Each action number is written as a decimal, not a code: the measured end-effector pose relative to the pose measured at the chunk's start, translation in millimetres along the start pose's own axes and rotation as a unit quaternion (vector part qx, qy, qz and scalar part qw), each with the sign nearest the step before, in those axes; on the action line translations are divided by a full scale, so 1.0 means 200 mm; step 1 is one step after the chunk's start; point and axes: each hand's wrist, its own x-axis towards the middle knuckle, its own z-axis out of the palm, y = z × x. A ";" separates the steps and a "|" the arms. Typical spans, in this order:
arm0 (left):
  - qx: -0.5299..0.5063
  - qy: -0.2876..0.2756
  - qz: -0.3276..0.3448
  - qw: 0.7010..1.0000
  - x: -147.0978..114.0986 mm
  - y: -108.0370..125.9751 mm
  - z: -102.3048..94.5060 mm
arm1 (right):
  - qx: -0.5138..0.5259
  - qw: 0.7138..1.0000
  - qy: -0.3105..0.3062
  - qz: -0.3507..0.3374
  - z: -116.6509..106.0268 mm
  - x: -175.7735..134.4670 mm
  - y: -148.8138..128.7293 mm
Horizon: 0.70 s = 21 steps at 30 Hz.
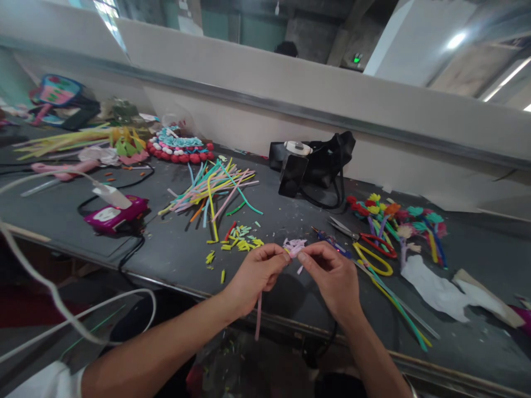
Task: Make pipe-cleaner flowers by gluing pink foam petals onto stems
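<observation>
My left hand (259, 273) pinches a pale pink pipe cleaner (259, 318), whose long end hangs below the palm past the table edge. Opposite it, my right hand (334, 279) is closed in a pinch at the same spot, its thumb and forefinger on the pink tip. Small lilac pieces (295, 244) cluster at the fingertips; I cannot tell which are held and which lie on the table. Left of the hands are short cut yellow and green pieces (240, 243). Scissors (375, 243) with red and yellow handles lie beyond my right hand, by a dark blue tool (332, 241).
A loose heap of coloured pipe cleaners (219, 188) lies behind the cut pieces. Fluffy flowers (390, 215) and crumpled white paper (433, 287) are at right. A black bag (327, 160) stands against the wall. A purple power strip (116, 214) with white cable sits left.
</observation>
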 end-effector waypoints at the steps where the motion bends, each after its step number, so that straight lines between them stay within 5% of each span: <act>1: 0.000 0.001 0.001 1.000 0.00 0.00 0.00 | -0.002 1.000 0.000 0.001 0.00 0.00 0.00; 12: 0.012 0.007 0.010 1.000 0.00 0.00 0.00 | -0.001 1.000 0.011 0.027 0.02 -0.01 0.01; 21: 0.009 0.010 0.008 1.000 0.01 -0.01 -0.01 | -0.028 0.997 0.063 -0.017 -0.01 -0.02 -0.01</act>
